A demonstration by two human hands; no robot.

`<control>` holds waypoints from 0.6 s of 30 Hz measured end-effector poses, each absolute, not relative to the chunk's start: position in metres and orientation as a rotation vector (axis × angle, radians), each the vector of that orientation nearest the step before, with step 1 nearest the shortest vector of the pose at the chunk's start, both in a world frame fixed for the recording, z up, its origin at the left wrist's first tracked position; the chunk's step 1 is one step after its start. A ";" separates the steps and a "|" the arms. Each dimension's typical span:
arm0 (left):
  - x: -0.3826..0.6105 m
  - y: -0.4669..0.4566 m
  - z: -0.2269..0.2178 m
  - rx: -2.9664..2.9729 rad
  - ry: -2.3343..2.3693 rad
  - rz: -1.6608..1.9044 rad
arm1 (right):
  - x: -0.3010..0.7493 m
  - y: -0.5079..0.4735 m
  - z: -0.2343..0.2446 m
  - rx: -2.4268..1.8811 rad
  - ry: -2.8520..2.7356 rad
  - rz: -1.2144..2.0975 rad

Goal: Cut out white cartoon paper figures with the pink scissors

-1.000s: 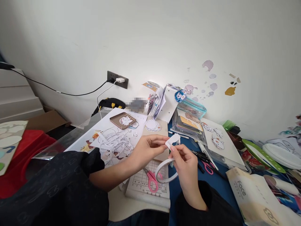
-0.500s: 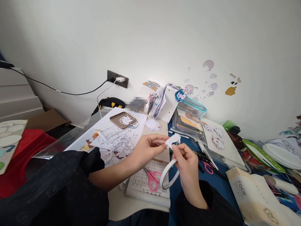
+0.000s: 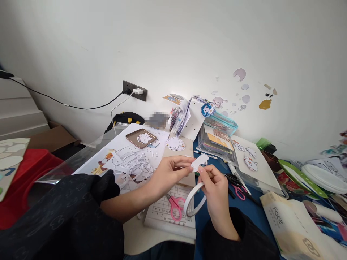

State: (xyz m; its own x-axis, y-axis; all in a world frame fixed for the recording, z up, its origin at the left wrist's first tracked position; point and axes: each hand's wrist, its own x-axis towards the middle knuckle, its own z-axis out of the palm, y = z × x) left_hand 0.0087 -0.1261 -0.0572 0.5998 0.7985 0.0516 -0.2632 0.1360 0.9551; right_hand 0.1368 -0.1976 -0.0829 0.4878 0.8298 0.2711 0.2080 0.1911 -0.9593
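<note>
My left hand pinches a small white paper cutout between thumb and fingertips, above the middle of the cluttered table. My right hand meets it from the right, its fingertips closed on the same cutout. A thin white roll of tape hangs looped round the right hand's lower fingers. Below the hands lie pink scissors on a gridded cutting pad. Both arms wear dark sleeves.
A heap of white paper trimmings and a brown tray lie to the left. Plastic pouches, sticker sheets and more scissors sit right. A tissue pack and green-rimmed plates fill the near right. Cables run to a wall socket.
The tape roll swung from lying flatter under the right hand to hanging more on edge. Both hands stay pinched on the cutout, hardly moved.
</note>
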 end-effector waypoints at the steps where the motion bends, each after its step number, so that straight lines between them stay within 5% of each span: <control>1: 0.009 -0.126 -0.057 1.197 0.549 0.826 | 0.137 -0.198 -0.083 -1.343 -1.013 0.561; 18: 0.008 -0.125 -0.058 1.223 0.543 0.821 | 0.136 -0.199 -0.081 -1.387 -1.049 0.516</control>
